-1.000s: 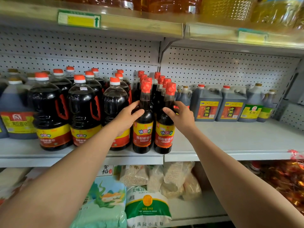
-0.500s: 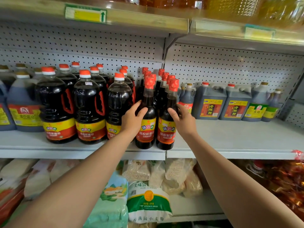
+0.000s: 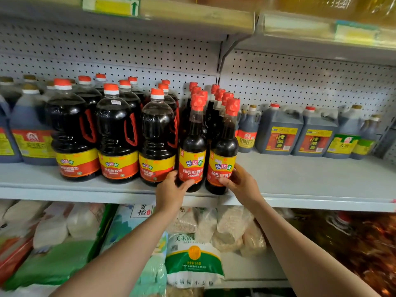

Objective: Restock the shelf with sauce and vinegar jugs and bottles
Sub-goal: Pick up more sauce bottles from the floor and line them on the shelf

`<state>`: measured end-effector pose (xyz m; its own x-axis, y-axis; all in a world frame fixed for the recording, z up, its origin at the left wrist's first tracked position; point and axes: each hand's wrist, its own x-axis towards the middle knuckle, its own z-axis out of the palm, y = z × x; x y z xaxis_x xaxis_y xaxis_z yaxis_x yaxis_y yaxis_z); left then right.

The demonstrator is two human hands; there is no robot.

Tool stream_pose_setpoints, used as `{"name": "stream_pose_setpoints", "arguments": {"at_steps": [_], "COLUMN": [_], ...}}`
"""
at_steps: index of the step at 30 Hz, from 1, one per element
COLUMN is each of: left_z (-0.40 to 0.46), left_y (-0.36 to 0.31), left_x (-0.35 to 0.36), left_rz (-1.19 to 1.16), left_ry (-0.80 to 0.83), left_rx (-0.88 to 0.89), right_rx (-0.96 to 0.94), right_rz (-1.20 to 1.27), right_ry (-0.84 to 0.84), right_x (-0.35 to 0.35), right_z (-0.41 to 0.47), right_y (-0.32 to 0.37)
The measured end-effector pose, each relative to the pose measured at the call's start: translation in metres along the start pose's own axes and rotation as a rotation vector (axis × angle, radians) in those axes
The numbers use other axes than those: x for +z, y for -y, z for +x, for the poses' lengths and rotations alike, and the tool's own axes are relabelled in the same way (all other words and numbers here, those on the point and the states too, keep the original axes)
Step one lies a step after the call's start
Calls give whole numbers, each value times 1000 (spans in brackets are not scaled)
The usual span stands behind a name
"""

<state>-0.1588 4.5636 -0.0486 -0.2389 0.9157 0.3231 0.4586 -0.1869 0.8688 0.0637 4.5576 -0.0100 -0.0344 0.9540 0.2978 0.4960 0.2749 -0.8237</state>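
While both arms are reaching to the grey shelf (image 3: 300, 181), the left hand (image 3: 171, 191) is gripping one front soy sauce bottle (image 3: 192, 151) and the right hand (image 3: 241, 183) is gripping its neighbour (image 3: 224, 153), both standing at the shelf's front edge.

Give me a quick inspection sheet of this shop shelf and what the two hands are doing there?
Surface: grey metal shelf, bare to the right of the front bottles.
Job's things: two slim sauce bottles at the front edge, the left bottle and the right bottle, upright, side by side; more slim bottles queue behind them. Big sauce jugs with red handles stand to their left; square vinegar jugs stand at the back right.
Clutter: nothing seen on this shelf.
Grips: left hand holds the left bottle low down; right hand holds the right bottle low down.
Cables: nothing seen.
Surroundings: pegboard back wall; bagged goods on the shelf below; yellow price tag above.
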Motion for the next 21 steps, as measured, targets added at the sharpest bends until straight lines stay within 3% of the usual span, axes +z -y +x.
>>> {"name": "stream_pose_setpoints", "arguments": {"at_steps": [10,15,21], "left_z": [8,14,0], "left_y": [-8,-18,-25], "left_x": [-1,-8,-1], "left_rz": [200,446,253], "left_ry": [-8,2,-102], "left_rx": [-5,63,2], "right_rx": [-3,-13,-33], "right_rz": [96,106,95], "right_ry": [6,14,16], "right_x": [10,10,10], "right_z": [2,5,8], "right_y": [-20,-24,-29]}}
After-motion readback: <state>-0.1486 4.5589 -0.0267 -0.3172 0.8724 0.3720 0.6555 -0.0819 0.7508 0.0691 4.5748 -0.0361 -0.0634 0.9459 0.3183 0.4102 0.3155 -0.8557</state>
